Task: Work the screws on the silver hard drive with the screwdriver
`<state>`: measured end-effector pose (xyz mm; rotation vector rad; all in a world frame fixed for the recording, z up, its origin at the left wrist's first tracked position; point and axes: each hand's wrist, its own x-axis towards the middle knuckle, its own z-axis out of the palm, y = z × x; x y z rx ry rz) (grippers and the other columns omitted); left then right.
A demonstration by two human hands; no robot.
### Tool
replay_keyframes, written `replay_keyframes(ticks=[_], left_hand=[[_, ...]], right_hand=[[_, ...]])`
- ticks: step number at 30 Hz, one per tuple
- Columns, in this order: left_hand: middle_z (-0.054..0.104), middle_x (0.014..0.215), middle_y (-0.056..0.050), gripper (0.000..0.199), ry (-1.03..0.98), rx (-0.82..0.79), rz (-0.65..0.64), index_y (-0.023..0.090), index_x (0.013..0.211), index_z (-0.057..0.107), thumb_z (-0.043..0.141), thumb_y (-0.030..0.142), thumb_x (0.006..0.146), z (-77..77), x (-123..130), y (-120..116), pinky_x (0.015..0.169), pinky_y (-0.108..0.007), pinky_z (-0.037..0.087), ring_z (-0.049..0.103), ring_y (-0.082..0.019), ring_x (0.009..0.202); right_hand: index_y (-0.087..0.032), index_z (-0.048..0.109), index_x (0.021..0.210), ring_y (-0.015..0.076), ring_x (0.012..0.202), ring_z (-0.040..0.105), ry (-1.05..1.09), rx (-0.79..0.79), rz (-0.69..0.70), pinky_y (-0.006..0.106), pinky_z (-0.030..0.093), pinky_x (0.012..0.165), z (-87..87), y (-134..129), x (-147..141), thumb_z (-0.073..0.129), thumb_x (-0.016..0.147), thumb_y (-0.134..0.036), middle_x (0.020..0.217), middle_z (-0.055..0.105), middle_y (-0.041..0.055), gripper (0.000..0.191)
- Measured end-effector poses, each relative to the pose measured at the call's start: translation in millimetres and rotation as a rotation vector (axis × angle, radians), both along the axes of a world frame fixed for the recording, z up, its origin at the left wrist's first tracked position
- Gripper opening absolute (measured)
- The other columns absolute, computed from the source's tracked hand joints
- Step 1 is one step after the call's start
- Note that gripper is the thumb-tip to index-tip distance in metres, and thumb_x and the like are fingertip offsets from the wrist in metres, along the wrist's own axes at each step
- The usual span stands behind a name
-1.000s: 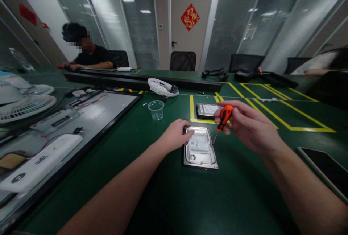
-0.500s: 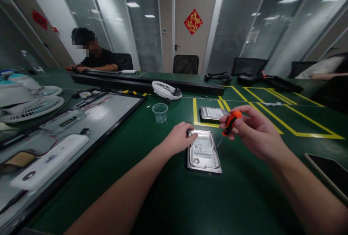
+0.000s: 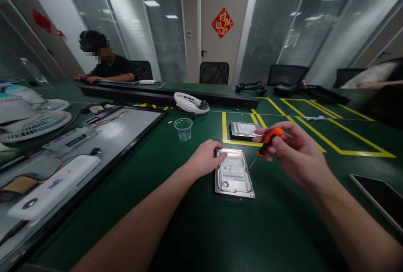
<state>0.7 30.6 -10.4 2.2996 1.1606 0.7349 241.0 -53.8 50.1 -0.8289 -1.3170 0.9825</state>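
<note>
A silver hard drive lies label side up on the green table in front of me. My left hand grips its far left corner, thumb on the top face and fingers over the edge. In my right hand is a screwdriver with an orange and black handle. Its thin shaft slants down to the left, and the tip meets the drive's right edge. Whether the tip sits in a screw is too small to tell. Behind, a second hard drive lies by the yellow tape, partly covered by my right fingers.
A clear plastic cup stands beyond my left hand, with a white fan grille behind it. At left lies a large panel bearing a white device. A phone rests at right. Another person sits across the table.
The screwdriver has tipped over further, its handle shifting slightly right and its shaft showing more clearly at the drive's edge. My left hand keeps its hold. The whole view has shifted slightly.
</note>
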Motion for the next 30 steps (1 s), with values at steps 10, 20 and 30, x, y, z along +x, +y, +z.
replay_keyframes(ticks=[10,20,30], left_hand=[[0.066,0.101,-0.008,0.031,0.011,-0.017,0.011,0.016,0.113,0.074,0.065,0.04,0.094,2.4,0.5,-1.6,0.081,-0.035,0.052,0.063,-0.021,0.084],[0.066,0.103,-0.008,0.032,0.005,-0.023,0.004,0.016,0.114,0.074,0.064,0.041,0.095,1.9,0.8,-1.1,0.08,-0.035,0.052,0.063,-0.021,0.085],[0.066,0.101,-0.008,0.031,0.009,-0.009,0.005,0.016,0.113,0.074,0.065,0.04,0.095,-0.3,-0.4,-0.2,0.081,-0.035,0.052,0.063,-0.022,0.088]], right_hand=[[-0.033,0.067,0.131,0.0212,0.09,0.07,-0.055,-0.011,0.001,0.03,0.056,0.056,0.5,-2.1,-2.8,0.06,0.101,-0.035,0.112,0.072,0.0077,0.031],[-0.03,0.067,0.112,0.0185,0.087,0.07,-0.011,0.006,-0.008,0.024,0.054,0.054,4.0,-6.5,-5.9,0.074,0.093,-0.027,0.107,0.074,0.0051,0.021],[-0.027,0.073,0.114,0.0162,0.08,0.065,0.008,-0.039,0.035,0.026,0.054,0.057,3.2,-5.1,-0.8,0.07,0.095,-0.03,0.106,0.073,0.0068,0.019]])
